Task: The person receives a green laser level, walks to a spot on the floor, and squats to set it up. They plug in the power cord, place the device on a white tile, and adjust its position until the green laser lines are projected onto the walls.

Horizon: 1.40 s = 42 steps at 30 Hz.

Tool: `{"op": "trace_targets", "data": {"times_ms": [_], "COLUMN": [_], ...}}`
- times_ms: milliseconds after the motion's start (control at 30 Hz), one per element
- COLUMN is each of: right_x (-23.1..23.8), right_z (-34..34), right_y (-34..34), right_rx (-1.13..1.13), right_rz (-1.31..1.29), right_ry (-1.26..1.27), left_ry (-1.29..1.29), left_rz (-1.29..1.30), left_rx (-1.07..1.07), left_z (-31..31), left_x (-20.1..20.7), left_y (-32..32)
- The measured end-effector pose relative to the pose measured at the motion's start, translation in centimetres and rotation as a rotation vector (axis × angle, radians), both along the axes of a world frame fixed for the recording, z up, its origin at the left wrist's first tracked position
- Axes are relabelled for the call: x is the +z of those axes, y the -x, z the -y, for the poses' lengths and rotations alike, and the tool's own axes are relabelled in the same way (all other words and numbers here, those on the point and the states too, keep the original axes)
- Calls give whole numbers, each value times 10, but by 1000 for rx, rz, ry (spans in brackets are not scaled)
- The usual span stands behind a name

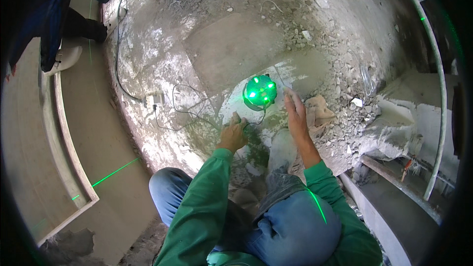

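Note:
A round laser level (260, 92) glows bright green on the dusty floor in front of me, with several lit spots on its top. My left hand (233, 134) is at its near left, low over the floor, forefinger stretched out and nothing visible in its grasp. To the right of the level, my right hand (295, 113) is held edge-on with its fingers straight and a small gap to the device. A thin dark line runs up from its fingertips; I cannot tell whether it is a wire or a crack. A thin black cable (256, 122) trails from the level past my left hand.
A power socket block (154, 100) sits at the left on a thick cable. Rubble (340, 83) and a crumpled tan cloth (319, 110) lie to the right, near a long pipe (440, 93). Another person's leg (81, 23) shows at upper left. Green laser lines cross the left wall and my knee.

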State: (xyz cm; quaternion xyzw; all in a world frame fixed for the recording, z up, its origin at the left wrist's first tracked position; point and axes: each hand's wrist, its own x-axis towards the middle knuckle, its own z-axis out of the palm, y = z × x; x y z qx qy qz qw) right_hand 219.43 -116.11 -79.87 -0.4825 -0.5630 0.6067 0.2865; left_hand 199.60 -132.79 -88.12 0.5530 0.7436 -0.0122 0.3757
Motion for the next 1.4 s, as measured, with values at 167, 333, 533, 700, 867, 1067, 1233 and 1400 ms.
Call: {"op": "trace_targets", "data": {"times_ms": [167, 333, 533, 700, 867, 1067, 1233, 1400], "right_x": [30, 46, 28, 12, 4, 2, 10, -5], "right_z": [-25, -36, -23, -21, -15, -23, -59, -50], "right_y": [10, 27, 20, 7, 5, 12, 13, 5], "right_rx": [265, 356, 331, 285, 263, 218, 285, 184], "right_rz": [172, 168, 174, 143, 203, 178, 61, 142], "right_ry": [-551, -596, -409, -259, -250, -271, -350, -353], "left_ry": [-19, -2, 63, 70, 77, 68, 84, -311], "left_rz": [-25, -34, -68, -69, -29, -38, -62, 153], "left_rx": [6, 20, 42, 70, 109, 70, 36, 292], "left_z": [4, 3, 1, -2, -1, -4, -8, -7], "left_x": [-6, -8, 1, 1, -2, 5, -1, -24], "left_y": [-5, -6, -16, -18, -17, -8, -4, 22]}}
